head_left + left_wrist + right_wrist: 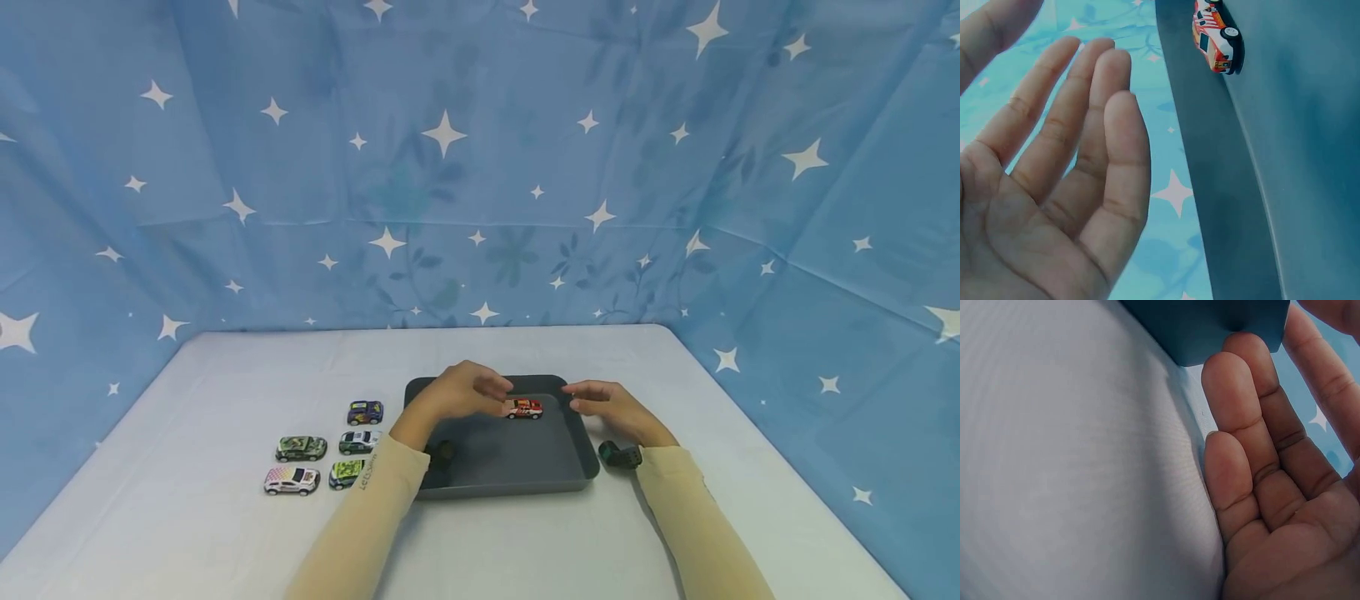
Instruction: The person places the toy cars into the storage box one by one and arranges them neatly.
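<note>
A dark grey rectangular tray (517, 458) rests on the white table. Inside it, toward the back, sits a red and white toy car (523, 408), which also shows on the tray floor in the left wrist view. My left hand (459, 392) is over the tray's back left part, fingertips close to the car in the head view. Its palm (1029, 231) shows bare, with the fingers loosely bent and nothing in them. My right hand (618, 410) is at the tray's right side; its relaxed fingertips (1229, 387) come right up to the tray's outer wall (1216, 331).
Left of the tray stand several toy cars: a dark blue one (365, 412), a white and green one (360, 442), a lime one (345, 474), a camouflage one (302, 448) and a white one (292, 480). A blue starred curtain (480, 167) hangs behind the table.
</note>
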Tool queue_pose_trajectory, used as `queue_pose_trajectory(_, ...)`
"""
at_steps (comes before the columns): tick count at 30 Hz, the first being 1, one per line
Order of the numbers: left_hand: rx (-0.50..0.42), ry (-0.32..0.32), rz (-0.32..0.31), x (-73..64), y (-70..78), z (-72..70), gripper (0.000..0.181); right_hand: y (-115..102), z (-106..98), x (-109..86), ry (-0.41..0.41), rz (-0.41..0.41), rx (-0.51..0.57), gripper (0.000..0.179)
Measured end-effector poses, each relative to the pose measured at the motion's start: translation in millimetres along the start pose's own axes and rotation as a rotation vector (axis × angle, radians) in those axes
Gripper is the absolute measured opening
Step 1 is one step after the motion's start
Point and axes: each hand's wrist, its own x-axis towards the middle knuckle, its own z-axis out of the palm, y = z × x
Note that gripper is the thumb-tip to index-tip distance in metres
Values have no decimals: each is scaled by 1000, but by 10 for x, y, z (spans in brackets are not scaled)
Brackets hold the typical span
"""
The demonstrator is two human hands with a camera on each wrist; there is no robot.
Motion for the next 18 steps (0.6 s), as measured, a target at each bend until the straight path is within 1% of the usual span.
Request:
queue_pose_trajectory(6, -34, -68, 77, -143, -33, -102, 47, 12, -2, -7, 2, 9, -10, 51)
queue_pose_trajectory(11, -44, -124, 142, -283, -53, -199, 48, 25, -12, 6, -7, -12, 2, 51)
queue_pose_trajectory(14, -55, -115, 183, -340, -94, -239, 46, 31, -23, 8, -11, -23, 7, 50)
queue_pose_trajectory(18, -90, -65, 214, -392, -169, -275, 44, 49, -26, 22, -11, -25, 17, 50)
